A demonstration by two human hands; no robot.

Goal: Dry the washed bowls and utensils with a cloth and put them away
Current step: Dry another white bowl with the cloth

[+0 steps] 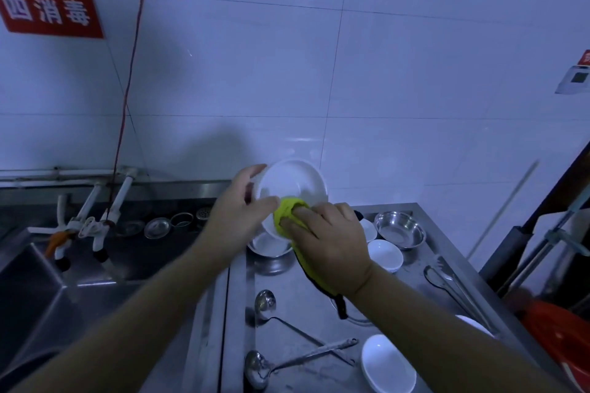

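Drying step under way: the left hand [238, 201] grips the round white ceramic bowl [292, 188] by its rim, thumb inside, fingers curled behind, holding it tilted in the air above the stainless steel counter [319, 322]. The right hand [332, 242] has its fingers bunched around a yellow microfibre cloth [285, 217], pressing it against the bowl's lower rim. Down on the counter wait a shiny steel bowl [399, 229], small white dishes [384, 254] and two steel ladles [265, 303]. Next, I'd judge, rotate the bowl to finish wiping, then stow it.
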